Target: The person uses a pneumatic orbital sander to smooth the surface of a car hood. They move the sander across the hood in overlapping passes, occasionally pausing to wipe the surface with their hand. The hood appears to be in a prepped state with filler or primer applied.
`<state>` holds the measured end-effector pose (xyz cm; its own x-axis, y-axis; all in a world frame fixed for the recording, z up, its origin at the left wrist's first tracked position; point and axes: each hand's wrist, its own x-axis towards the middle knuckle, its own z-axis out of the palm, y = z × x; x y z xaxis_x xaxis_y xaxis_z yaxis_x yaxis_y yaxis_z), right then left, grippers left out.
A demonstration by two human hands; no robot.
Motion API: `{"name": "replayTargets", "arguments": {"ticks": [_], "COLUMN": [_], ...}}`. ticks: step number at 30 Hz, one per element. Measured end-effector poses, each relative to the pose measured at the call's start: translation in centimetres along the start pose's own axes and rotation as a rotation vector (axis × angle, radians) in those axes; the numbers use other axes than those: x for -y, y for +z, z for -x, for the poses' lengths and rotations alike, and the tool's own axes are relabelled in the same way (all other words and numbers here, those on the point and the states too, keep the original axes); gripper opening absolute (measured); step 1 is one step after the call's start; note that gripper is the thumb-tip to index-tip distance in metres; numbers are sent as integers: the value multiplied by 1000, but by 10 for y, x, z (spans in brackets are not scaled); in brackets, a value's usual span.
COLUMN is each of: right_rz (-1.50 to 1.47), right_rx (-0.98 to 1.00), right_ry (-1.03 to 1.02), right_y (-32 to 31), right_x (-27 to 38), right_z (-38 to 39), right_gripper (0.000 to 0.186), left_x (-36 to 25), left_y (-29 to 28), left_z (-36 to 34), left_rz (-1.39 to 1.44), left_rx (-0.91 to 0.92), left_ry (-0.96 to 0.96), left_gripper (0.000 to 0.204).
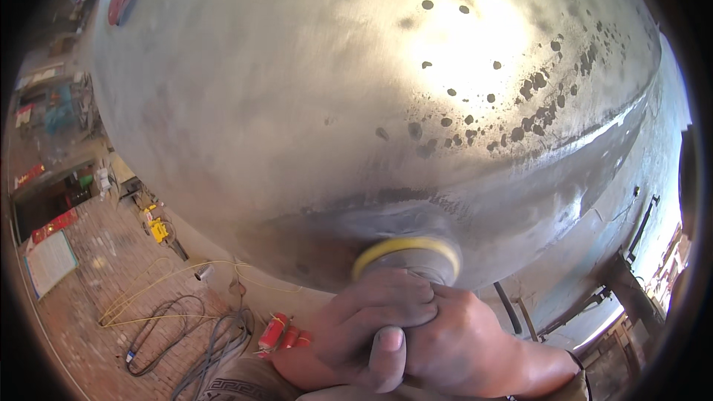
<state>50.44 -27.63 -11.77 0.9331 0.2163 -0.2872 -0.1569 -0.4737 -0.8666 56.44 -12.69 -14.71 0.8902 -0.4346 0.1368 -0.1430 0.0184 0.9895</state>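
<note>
A large curved metal shell [267, 104] fills most of the view, with a dull brushed surface, dark spots and a bright glare. Against its lower part sits a round sander [408, 252] with a yellow-edged pad and a grey body. My left hand [342, 327] and my right hand [464, 338] are closed together around the sander's near end, one pressed against the other. A thumb lies across the front of the grip. Most of the sander's body is hidden by the hands.
Red cylinders [278, 333] lie on the brick floor [111, 252] at lower left. Dark cables [223, 334] and a yellow cord [141, 297] trail nearby. A yellow tool [157, 229] lies farther left. A dark metal frame [631, 293] stands at right.
</note>
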Motion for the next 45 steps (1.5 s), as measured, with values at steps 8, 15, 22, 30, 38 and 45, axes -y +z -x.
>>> {"name": "replayTargets", "arguments": {"ticks": [8,15,22,30,38,45], "right_rz": [-89,-129,-181,-190,-116,-291], "right_rx": [-51,-24,-143,-147,-233,-392], "right_ry": [102,-121,74,-67,-164,-81], "right_y": [-19,-25,-29,-27,-21,5], "right_x": [15,-5,4,-11,-7,7], "right_z": [-3,-12,-5,3,-9,-18], "right_gripper": [20,6,37,15,23,28], "left_x": [0,7,13,9,3,5], "left_y": [17,14,54,62,52,25], "left_z": [1,-10,-11,-6,1,11], "left_rz": [63,0,-29,67,38,-128], "left_rx": [-52,-32,-229,-318,-354,-179], "left_ry": [5,109,173,143,39,51], "left_gripper": [33,35,32,32,33,37]}}
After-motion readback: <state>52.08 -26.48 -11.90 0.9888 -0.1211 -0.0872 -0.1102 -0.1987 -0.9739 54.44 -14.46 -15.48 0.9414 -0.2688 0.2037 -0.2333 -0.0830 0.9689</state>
